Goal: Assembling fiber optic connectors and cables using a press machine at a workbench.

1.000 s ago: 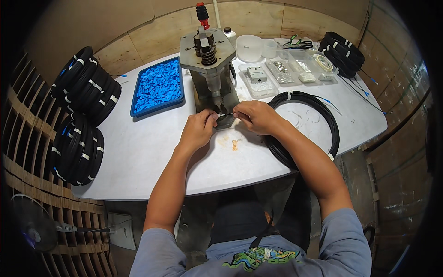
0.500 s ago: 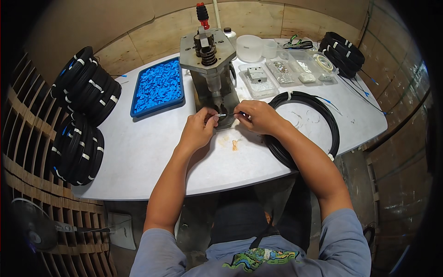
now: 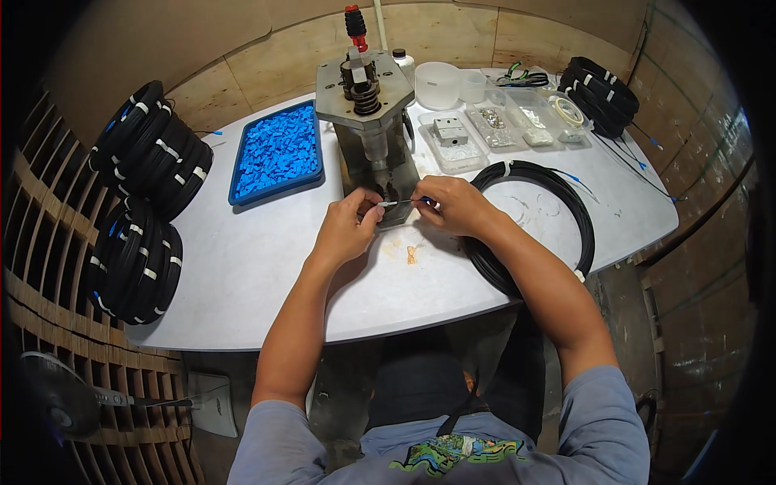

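Observation:
Both hands meet in front of the press [image 3: 365, 105], close to its lower end. My left hand [image 3: 352, 222] is closed, thumb and forefinger pinching a small whitish sleeve-like piece [image 3: 388, 204]. A thin dark strand runs from that piece towards my right hand [image 3: 454, 206]. Its fingers are also closed, around a small dark-blue connector-like part [image 3: 428, 200] that they partly cover. Beside my right forearm lies a coil of black cable [image 3: 586, 214] with a blue-tipped end; the forearm hides some of it.
A blue tray [image 3: 322, 176] of small blue parts lies left of the press. Bundled black cable coils [image 3: 149, 153] stack at the left edge, and more coils [image 3: 600, 93] sit far right. Clear boxes [image 3: 453, 149] and a white tub [image 3: 437, 85] stand behind. An orange scrap [image 3: 411, 255] lies nearby.
The pieces between my fingertips have shifted slightly, and more of the blue part shows at my right fingers. Both arms stay nearly where they were.

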### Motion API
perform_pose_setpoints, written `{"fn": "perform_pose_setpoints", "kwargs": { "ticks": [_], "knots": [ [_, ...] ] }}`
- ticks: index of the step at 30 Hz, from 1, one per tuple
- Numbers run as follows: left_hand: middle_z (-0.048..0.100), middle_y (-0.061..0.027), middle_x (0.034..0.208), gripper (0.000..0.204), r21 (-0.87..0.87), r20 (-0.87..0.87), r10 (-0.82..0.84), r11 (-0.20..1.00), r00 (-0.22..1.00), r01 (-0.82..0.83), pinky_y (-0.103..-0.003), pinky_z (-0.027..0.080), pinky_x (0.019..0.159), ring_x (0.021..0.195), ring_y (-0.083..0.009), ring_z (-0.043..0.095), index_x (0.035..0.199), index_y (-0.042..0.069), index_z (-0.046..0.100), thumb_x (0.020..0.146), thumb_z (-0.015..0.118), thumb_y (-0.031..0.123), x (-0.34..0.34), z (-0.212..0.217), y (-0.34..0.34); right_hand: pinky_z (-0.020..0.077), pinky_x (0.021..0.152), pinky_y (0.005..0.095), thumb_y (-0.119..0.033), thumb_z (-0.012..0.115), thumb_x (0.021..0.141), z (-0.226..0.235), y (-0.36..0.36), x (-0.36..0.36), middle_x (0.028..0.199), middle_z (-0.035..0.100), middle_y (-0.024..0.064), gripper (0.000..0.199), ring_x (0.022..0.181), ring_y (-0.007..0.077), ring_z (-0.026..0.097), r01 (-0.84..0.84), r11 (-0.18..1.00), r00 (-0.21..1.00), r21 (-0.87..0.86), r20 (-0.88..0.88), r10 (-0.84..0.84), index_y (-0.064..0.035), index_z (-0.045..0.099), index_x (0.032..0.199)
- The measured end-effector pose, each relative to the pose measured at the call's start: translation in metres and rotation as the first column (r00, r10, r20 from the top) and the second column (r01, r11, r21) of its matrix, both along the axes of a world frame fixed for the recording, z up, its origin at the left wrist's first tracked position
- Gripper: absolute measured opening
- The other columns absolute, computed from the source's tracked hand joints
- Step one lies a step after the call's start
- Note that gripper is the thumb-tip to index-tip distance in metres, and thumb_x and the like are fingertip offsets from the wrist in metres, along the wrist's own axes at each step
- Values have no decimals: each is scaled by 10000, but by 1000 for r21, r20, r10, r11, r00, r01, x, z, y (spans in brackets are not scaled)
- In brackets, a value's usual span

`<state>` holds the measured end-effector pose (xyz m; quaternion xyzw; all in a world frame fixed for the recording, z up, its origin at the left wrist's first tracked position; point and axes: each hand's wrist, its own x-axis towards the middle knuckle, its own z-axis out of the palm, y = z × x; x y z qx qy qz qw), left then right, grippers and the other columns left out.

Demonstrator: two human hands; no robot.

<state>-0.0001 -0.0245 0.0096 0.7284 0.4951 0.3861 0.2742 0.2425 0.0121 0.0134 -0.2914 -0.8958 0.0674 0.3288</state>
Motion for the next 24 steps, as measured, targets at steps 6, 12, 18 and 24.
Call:
{"fn": "perform_pose_setpoints", "kwargs": {
  "ticks": [6, 12, 18, 24],
  "knots": [
    [740, -133, 842, 200, 47, -37, 1, 999, 999, 0, -320, 544, 740, 789, -191, 716, 1034, -22, 659, 901, 696, 122, 0, 1, -2, 538, 687, 421, -114, 691, 849, 4, -4, 0, 822, 655, 112, 85, 778, 330, 670, 21, 998, 1000, -61, 11, -20, -79, 634, 900],
    [738, -115, 792, 180, 83, -12, 36, 996, 999, -35, -318, 538, 672, 741, -179, 711, 1018, -6, 676, 910, 690, 138, 4, 6, -4, 537, 689, 420, -131, 683, 871, 2, -4, 0, 839, 656, 106, 79, 778, 327, 668, 15, 999, 1000, -48, 1, -15, -77, 648, 917],
    [734, -122, 775, 176, 170, -27, 36, 985, 999, -31, -313, 542, 628, 724, -178, 718, 1004, -8, 681, 938, 669, 155, 2, 2, -1, 533, 694, 424, -153, 671, 904, 2, -3, -1, 846, 653, 107, 89, 790, 334, 664, -2, 999, 1000, -32, 0, 2, -68, 653, 925],
    [731, -139, 776, 207, 160, -35, 42, 986, 998, -36, -313, 555, 625, 726, -194, 725, 976, -19, 683, 962, 660, 186, 2, 1, 0, 530, 711, 434, -155, 652, 919, 2, -3, -1, 854, 651, 119, 97, 812, 345, 660, -3, 999, 1000, -51, 5, 4, -61, 654, 944]
  ]
}}
